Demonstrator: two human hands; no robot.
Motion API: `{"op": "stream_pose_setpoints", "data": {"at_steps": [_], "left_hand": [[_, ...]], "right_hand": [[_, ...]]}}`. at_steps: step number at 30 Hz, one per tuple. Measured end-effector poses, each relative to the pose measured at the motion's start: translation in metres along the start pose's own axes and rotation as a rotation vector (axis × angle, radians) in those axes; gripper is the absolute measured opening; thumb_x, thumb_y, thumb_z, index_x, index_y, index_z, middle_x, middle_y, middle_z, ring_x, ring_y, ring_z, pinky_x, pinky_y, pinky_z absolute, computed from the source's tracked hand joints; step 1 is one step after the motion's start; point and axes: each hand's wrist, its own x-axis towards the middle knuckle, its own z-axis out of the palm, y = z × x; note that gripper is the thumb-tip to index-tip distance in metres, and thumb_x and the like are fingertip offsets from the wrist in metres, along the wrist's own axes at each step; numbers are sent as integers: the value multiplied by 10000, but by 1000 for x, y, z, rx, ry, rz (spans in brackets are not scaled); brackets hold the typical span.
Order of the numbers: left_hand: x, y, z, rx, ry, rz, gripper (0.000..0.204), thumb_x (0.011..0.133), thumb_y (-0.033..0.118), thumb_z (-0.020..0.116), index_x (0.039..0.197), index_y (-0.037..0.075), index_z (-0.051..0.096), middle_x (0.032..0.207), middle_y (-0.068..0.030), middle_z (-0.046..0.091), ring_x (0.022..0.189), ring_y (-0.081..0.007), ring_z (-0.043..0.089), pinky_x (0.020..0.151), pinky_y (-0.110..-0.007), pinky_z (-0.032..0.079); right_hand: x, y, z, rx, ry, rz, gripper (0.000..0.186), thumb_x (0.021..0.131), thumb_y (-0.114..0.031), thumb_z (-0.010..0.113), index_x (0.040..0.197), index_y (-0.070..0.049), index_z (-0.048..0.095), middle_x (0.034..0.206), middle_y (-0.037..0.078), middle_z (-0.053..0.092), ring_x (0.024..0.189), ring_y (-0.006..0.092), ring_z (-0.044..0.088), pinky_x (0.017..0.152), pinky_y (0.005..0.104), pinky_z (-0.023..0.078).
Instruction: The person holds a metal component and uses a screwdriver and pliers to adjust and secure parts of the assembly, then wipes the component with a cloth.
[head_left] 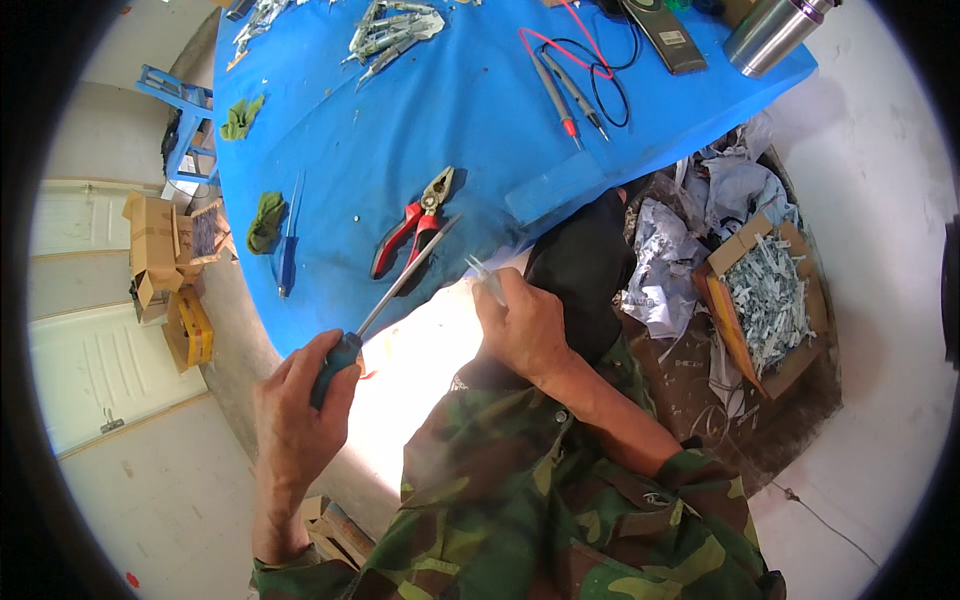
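My left hand [300, 410] is closed around the dark teal handle of a screwdriver [400, 287]. Its long metal shaft slants up to the right, and the tip passes over the pliers in this view. Those pliers [428, 200] have red and black handles and lie on the blue-covered table [340, 140]. In my right hand [530, 325], thumb and fingers pinch a small pale piece [484, 272] with two thin prongs pointing up left. My fingers cover most of it, so its kind is unclear. The screwdriver tip and this piece are apart.
A blue-handled screwdriver [287, 262] and a green cloth [265, 222] lie at the table's left. Farther back are a pile of small metallic pieces [385, 35], test probes [552, 95], a meter [668, 42] and a steel flask [770, 42]. A carton of small pale parts [765, 310] stands right.
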Motion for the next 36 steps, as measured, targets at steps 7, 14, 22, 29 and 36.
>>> {"op": "stream_pose_setpoints", "data": {"at_steps": [7, 14, 22, 29, 36], "left_hand": [[-28, -27, 14, -84, -7, -54, 310, 915, 56, 732, 1213, -20, 695, 906, -152, 735, 713, -185, 675, 661, -310, 536], [-40, -37, 21, -117, -19, -23, 326, 872, 44, 771, 1187, -18, 715, 951, -163, 761, 786, -232, 740, 709, -327, 571], [-44, -45, 26, -127, 11, -7, 342, 853, 24, 778, 1188, -12, 718, 964, -168, 766, 810, -229, 750, 720, -326, 580], [-43, -46, 29, -140, -7, -26, 341, 859, 38, 781, 1190, -15, 717, 951, -164, 761, 796, -207, 741, 703, -317, 575], [-44, -50, 36, -180, -5, -32, 338, 878, 50, 777, 1206, -8, 716, 951, -147, 761, 794, -196, 729, 701, -310, 566]], "right_hand": [[-2, 0, 10, -7, 21, -36, 170, 999, -184, 637, 936, -39, 576, 672, 171, 641, 604, 400, 657, 528, 488, 506], [-4, 0, 15, -32, 14, -30, 162, 997, -178, 639, 935, -44, 573, 711, 175, 657, 634, 406, 667, 545, 497, 510], [-3, 0, 20, -31, 42, -37, 161, 989, -176, 656, 939, -47, 573, 723, 178, 668, 653, 409, 680, 557, 504, 524], [-4, -1, 21, -10, 44, -23, 159, 986, -183, 666, 968, -44, 591, 737, 181, 683, 660, 414, 690, 559, 499, 531], [-5, -3, 18, 78, 53, -35, 139, 1008, -165, 637, 1010, -30, 605, 768, 184, 671, 677, 411, 676, 572, 484, 517]]}}
